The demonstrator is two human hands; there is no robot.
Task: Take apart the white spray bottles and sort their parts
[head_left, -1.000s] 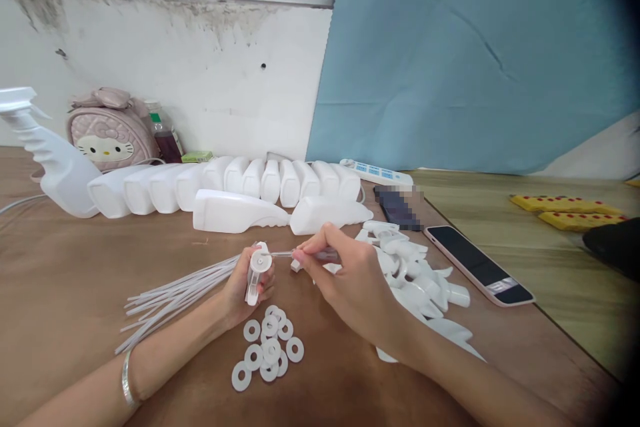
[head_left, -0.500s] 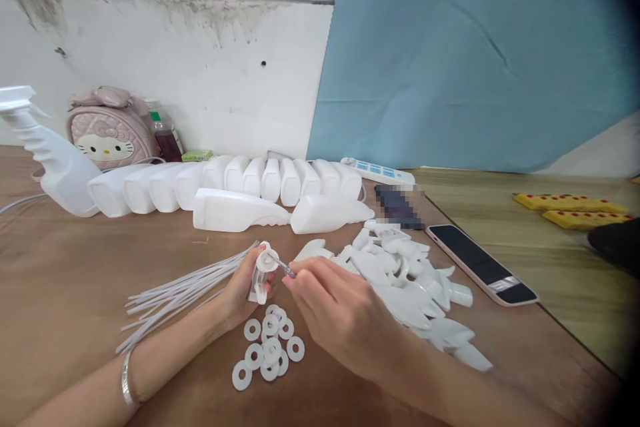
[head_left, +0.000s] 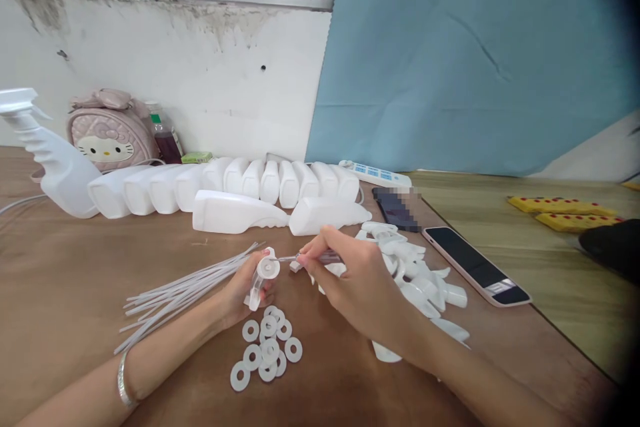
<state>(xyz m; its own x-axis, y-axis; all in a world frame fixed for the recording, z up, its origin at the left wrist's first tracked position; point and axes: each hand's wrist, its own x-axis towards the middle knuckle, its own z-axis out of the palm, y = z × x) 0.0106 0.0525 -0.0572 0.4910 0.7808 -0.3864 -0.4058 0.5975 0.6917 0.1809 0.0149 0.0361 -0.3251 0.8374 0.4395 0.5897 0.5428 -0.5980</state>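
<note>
r hand point(head_left: 350, 273) raised, tool point(head_left: 289, 258) at wht part point(head_left: 269, 269) edge, room by rods point(head_left: 210, 275)

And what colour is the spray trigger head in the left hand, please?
The spray trigger head is white, best seen in the head view.

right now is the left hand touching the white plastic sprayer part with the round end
Touching: the head view shows the left hand wrapped around the white plastic sprayer part, visible on both sides of it.
</note>
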